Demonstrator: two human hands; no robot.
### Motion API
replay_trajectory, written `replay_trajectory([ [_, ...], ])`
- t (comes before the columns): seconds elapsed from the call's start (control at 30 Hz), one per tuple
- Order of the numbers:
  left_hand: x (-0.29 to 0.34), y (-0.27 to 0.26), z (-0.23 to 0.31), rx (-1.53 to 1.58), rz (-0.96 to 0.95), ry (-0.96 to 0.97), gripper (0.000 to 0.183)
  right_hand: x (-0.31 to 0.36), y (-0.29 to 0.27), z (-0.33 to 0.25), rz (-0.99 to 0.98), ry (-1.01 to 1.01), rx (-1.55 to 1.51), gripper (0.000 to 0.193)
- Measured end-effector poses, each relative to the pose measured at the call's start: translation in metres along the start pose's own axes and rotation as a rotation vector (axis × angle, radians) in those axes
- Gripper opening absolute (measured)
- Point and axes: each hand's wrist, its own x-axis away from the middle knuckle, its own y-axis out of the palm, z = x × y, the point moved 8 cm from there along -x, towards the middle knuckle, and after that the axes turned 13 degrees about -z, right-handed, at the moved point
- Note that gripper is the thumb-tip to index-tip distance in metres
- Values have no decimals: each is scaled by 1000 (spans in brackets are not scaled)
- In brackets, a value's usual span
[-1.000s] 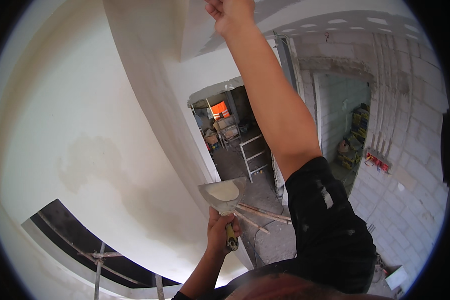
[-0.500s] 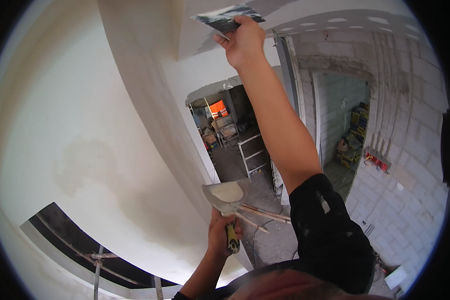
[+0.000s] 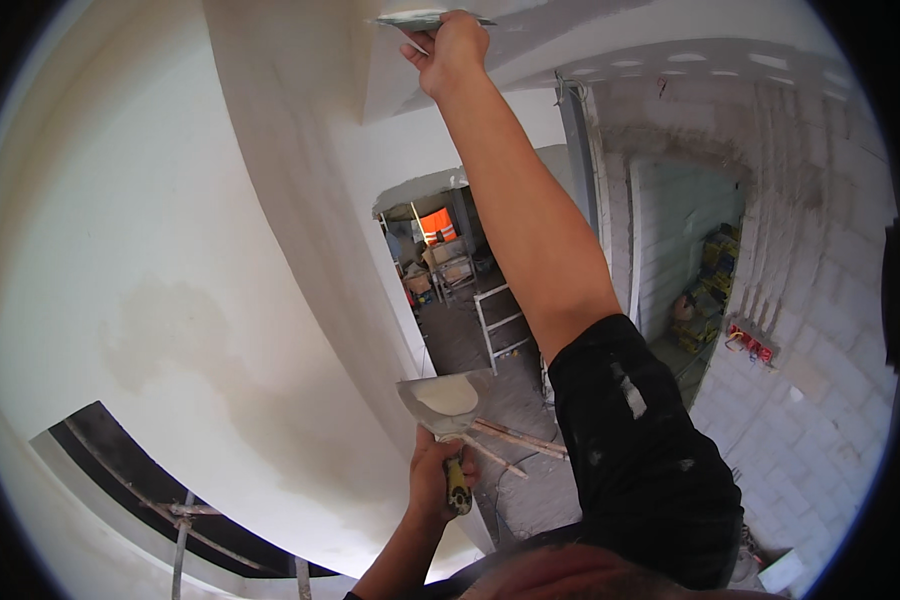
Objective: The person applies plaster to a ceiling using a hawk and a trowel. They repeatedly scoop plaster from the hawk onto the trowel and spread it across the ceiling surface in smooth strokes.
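Note:
High overhead, my right hand (image 3: 454, 52) is closed on a wide flat scraper (image 3: 435, 20), its arm stretched up. The scraper's blade lies nearly edge-on to view, against or very close to the grey-smeared ceiling surface (image 3: 542, 35). Lower down, my left hand (image 3: 432, 478) wraps round the yellow and black handle of a putty knife (image 3: 418, 395). Its broad blade points up and carries a pale lump of filler (image 3: 448, 396). Beside that hand, on the left, is a large smooth white surface (image 3: 170, 230) with damp-looking beige patches.
A doorway ahead shows a white metal frame (image 3: 490, 330) and an orange vest (image 3: 437, 225). Wooden poles (image 3: 515, 436) lie on the floor below. On the right stand a block wall (image 3: 810, 430) and a red electrical box with wires (image 3: 750, 341). Scaffold tubes (image 3: 183, 540) show at lower left.
My right hand has moved left and slightly up with the scraper, whose blade has tilted from broad view to nearly edge-on. My left hand and putty knife have shifted slightly left and down.

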Motion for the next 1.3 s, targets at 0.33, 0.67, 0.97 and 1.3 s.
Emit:
replay_trajectory([
  [0.33, -3, 11, 8, 25, -13, 17, 44, 12, 16, -32, -18, -4, 28, 31],
  [0.67, -7, 35, 31, 77, -112, 81, 40, 18, 29, -77, -61, -83, 57, 28],
  [0.97, 4, 57, 42, 114, -185, 80, 45, 58, 59, -129, -140, -158, 92, 26],
  [1.3, 17, 88, 60, 109, -281, 56, 51, 96, 85, -179, -191, -216, 151, 25],
])
